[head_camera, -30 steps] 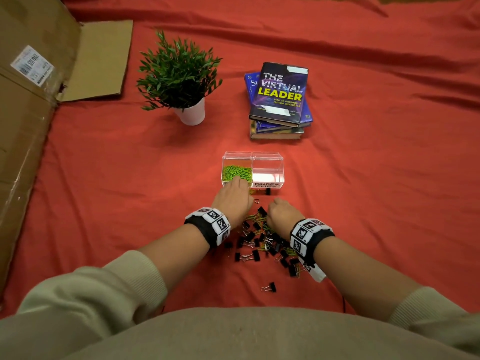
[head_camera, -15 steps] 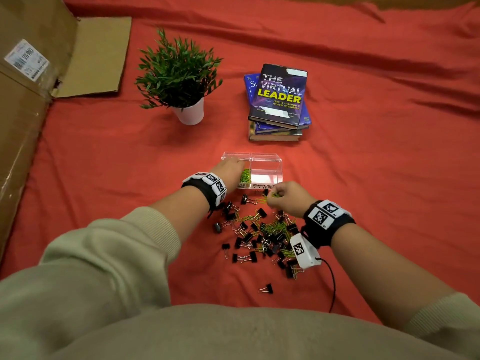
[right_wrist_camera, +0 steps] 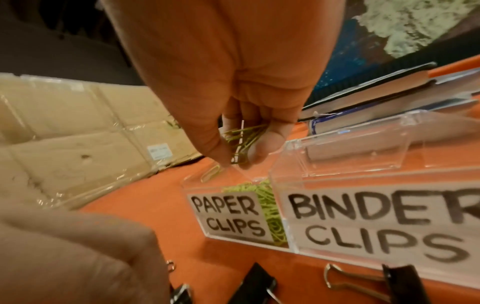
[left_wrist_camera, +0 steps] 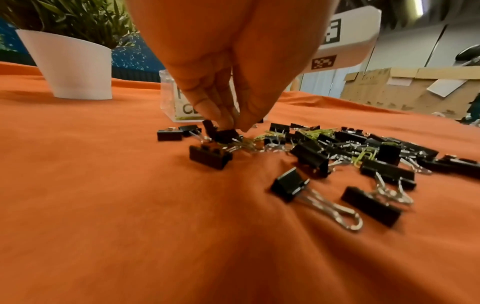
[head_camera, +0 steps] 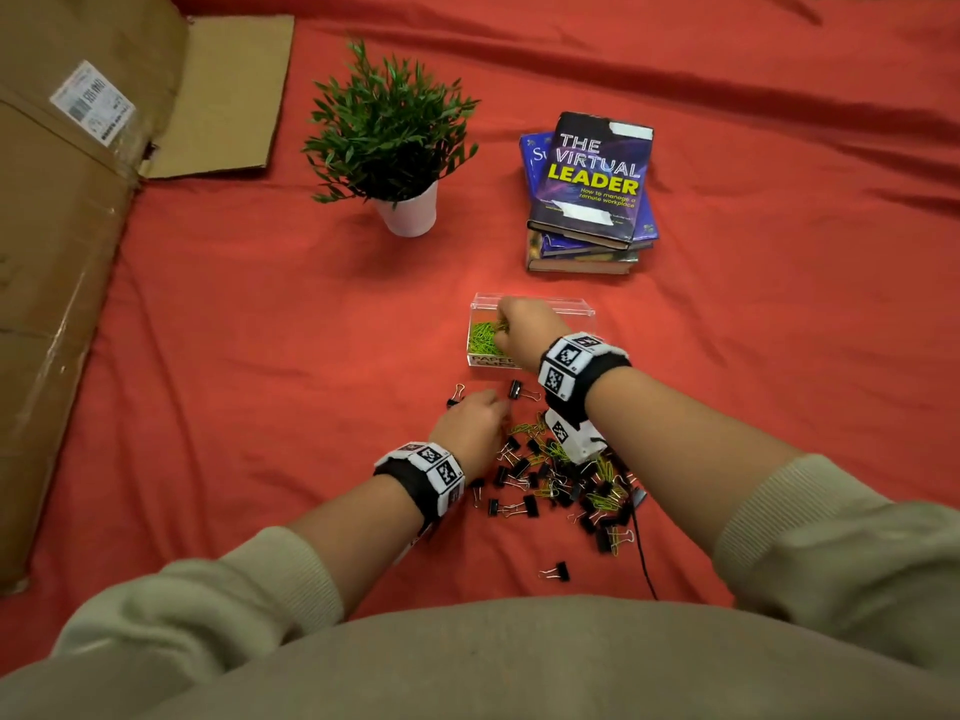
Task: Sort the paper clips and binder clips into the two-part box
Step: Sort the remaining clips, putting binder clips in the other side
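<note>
The clear two-part box [head_camera: 579,306] stands on the red cloth, labelled PAPER CLIPS [right_wrist_camera: 228,214] on the left and BINDER CLIPS [right_wrist_camera: 376,222] on the right. Green paper clips [head_camera: 483,337] fill the left part. My right hand [head_camera: 511,324] hovers over that part and pinches a bunch of green paper clips [right_wrist_camera: 245,139]; one clip [right_wrist_camera: 211,174] hangs at the rim. Below the box lies the mixed pile [head_camera: 561,480] of black binder clips and green paper clips. My left hand [head_camera: 480,415] reaches down at the pile's far left edge, its fingertips [left_wrist_camera: 226,121] pinched on a black binder clip [left_wrist_camera: 226,134].
A potted plant [head_camera: 395,148] and a stack of books [head_camera: 592,194] stand beyond the box. A big cardboard box [head_camera: 67,252] runs along the left. One stray binder clip [head_camera: 556,571] lies near my body. A black cable [head_camera: 641,558] trails from my right wrist.
My left hand left the box and dropped back to the pile. My right hand rose from the pile with green paper clips and moved over the left compartment.
</note>
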{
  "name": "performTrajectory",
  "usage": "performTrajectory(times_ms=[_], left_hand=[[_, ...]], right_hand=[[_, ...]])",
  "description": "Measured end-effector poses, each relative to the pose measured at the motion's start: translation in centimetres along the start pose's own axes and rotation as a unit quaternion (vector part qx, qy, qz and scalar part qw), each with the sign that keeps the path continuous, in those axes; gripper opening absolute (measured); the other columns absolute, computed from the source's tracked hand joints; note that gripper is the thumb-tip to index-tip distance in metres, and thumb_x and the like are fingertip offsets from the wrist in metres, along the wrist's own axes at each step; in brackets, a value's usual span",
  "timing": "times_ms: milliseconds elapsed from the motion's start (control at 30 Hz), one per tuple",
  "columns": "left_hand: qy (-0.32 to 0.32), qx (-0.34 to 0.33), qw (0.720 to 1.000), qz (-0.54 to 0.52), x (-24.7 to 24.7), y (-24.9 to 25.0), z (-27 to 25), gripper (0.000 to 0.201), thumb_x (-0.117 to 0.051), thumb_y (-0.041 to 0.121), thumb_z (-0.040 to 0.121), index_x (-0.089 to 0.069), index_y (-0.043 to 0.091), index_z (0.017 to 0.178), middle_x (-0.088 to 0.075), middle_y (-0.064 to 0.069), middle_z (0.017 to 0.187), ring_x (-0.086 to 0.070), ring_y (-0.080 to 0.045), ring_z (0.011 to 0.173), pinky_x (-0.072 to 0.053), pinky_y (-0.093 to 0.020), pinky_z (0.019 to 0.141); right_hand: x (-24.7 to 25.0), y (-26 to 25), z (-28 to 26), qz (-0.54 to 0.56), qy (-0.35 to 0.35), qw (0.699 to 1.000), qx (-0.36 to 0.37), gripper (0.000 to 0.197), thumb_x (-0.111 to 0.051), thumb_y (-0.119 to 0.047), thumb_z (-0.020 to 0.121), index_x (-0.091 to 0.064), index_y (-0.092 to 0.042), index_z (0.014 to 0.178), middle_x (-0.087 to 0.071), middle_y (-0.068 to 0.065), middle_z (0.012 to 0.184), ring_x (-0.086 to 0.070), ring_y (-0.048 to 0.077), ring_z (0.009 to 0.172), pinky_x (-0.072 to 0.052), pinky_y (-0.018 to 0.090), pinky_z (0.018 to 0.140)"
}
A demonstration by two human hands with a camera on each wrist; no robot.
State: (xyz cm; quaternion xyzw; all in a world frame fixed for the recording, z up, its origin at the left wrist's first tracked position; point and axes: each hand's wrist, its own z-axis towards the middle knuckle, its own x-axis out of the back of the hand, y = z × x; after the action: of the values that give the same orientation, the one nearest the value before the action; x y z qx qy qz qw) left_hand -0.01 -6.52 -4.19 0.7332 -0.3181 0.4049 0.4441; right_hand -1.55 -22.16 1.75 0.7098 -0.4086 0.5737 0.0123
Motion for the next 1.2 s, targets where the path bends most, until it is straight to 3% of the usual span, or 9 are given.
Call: performTrajectory(times_ms=[167, 267, 367, 467, 667, 767, 1000, 1100, 1200], left_hand=[[-0.023, -0.034, 0.998, 0.051, 0.1, -0.7, 0.0, 0.027, -0.052, 0.017, 0.087, -0.061, 0.017, 0.112, -0.053, -0.006, 0.097, -0.057, -0.029, 0.091, -0.045, -0.036, 0.068], [-0.031, -0.019, 0.999, 0.034, 0.6, -0.9, 0.1, 0.027, -0.049, 0.012, 0.088, -0.06, 0.013, 0.113, -0.053, -0.008, 0.103, -0.056, -0.03, 0.097, -0.046, -0.038, 0.074], [-0.028, -0.008, 1.0, -0.005, 0.9, -1.4, 0.0, 0.024, -0.048, 0.003, 0.086, -0.058, 0.008, 0.108, -0.054, -0.009, 0.108, -0.054, -0.027, 0.103, -0.047, -0.04, 0.084], [-0.026, -0.003, 0.999, -0.02, 1.2, -2.0, -0.3, 0.024, -0.049, 0.003, 0.086, -0.058, 0.011, 0.106, -0.055, -0.006, 0.11, -0.053, -0.025, 0.106, -0.047, -0.038, 0.089], [-0.022, -0.024, 0.999, 0.021, 1.7, -1.7, -0.6, 0.027, -0.051, 0.011, 0.084, -0.057, 0.015, 0.11, -0.056, -0.003, 0.111, -0.051, -0.023, 0.11, -0.045, -0.035, 0.094], [-0.027, -0.064, 0.995, 0.076, 1.5, -0.6, -0.2, 0.028, -0.05, 0.01, 0.087, -0.057, 0.009, 0.114, -0.053, -0.006, 0.114, -0.046, -0.023, 0.113, -0.039, -0.034, 0.097], [-0.059, -0.073, 0.976, 0.197, 1.3, 0.1, -0.1, 0.024, -0.045, -0.001, 0.088, -0.057, 0.002, 0.108, -0.052, -0.012, 0.114, -0.047, -0.029, 0.112, -0.04, -0.037, 0.091], [-0.061, -0.081, 0.968, 0.23, 1.4, 0.4, -0.3, 0.024, -0.046, 0.001, 0.087, -0.06, 0.003, 0.107, -0.056, -0.01, 0.109, -0.051, -0.028, 0.107, -0.043, -0.035, 0.089], [-0.076, -0.079, 0.963, 0.246, 1.3, 0.2, -0.7, 0.014, -0.063, 0.005, 0.072, -0.066, 0.009, 0.085, -0.064, -0.005, 0.086, -0.062, -0.023, 0.084, -0.051, -0.031, 0.069]], right_hand=[[-0.4, 0.4, -0.9, -0.016, 0.0, 0.999, 0.04, 0.035, -0.053, -0.004, 0.084, -0.061, -0.013, 0.117, -0.06, 0.012, 0.123, -0.056, 0.026, 0.114, -0.047, 0.036, 0.097], [-1.0, 1.8, -3.5, 0.008, 0.049, 0.997, 0.059, 0.02, -0.053, -0.006, 0.085, -0.065, -0.012, 0.1, -0.063, 0.007, 0.106, -0.059, 0.022, 0.099, -0.05, 0.033, 0.087], [-3.1, 4.3, -6.7, 0.002, -0.006, 1.0, 0.026, 0.015, -0.051, -0.007, 0.088, -0.066, -0.01, 0.088, -0.064, 0.004, 0.094, -0.061, 0.018, 0.084, -0.054, 0.03, 0.078], [-5.0, 6.9, -8.7, -0.025, -0.05, 0.998, -0.015, 0.011, -0.054, -0.011, 0.089, -0.065, -0.013, 0.089, -0.061, 0.002, 0.098, -0.06, 0.015, 0.085, -0.053, 0.024, 0.076], [-4.9, 9.1, -9.9, -0.012, 0.067, 0.995, -0.072, 0.012, -0.052, -0.013, 0.089, -0.065, -0.011, 0.09, -0.053, -0.001, 0.094, -0.054, 0.016, 0.086, -0.054, 0.032, 0.082], [-5.1, 7.7, -9.7, -0.019, 0.052, 0.997, -0.055, 0.014, -0.051, -0.015, 0.09, -0.064, -0.009, 0.091, -0.055, 0.002, 0.098, -0.055, 0.018, 0.091, -0.053, 0.033, 0.084], [-6.9, 3.7, -9.1, -0.116, -0.003, 0.991, -0.065, 0.035, -0.053, -0.031, 0.091, -0.059, -0.001, 0.108, -0.058, 0.016, 0.116, -0.046, 0.03, 0.117, -0.042, 0.038, 0.096], [-8.1, 2.9, -8.6, -0.122, -0.016, 0.991, -0.044, 0.035, -0.054, -0.021, 0.09, -0.054, 0.0, 0.118, -0.054, 0.015, 0.122, -0.042, 0.031, 0.12, -0.042, 0.039, 0.098], [-8.5, 2.4, -8.5, -0.158, -0.019, 0.987, -0.005, 0.027, -0.047, -0.005, 0.089, -0.054, 0.0, 0.115, -0.054, 0.015, 0.121, -0.043, 0.031, 0.117, -0.042, 0.038, 0.094]])
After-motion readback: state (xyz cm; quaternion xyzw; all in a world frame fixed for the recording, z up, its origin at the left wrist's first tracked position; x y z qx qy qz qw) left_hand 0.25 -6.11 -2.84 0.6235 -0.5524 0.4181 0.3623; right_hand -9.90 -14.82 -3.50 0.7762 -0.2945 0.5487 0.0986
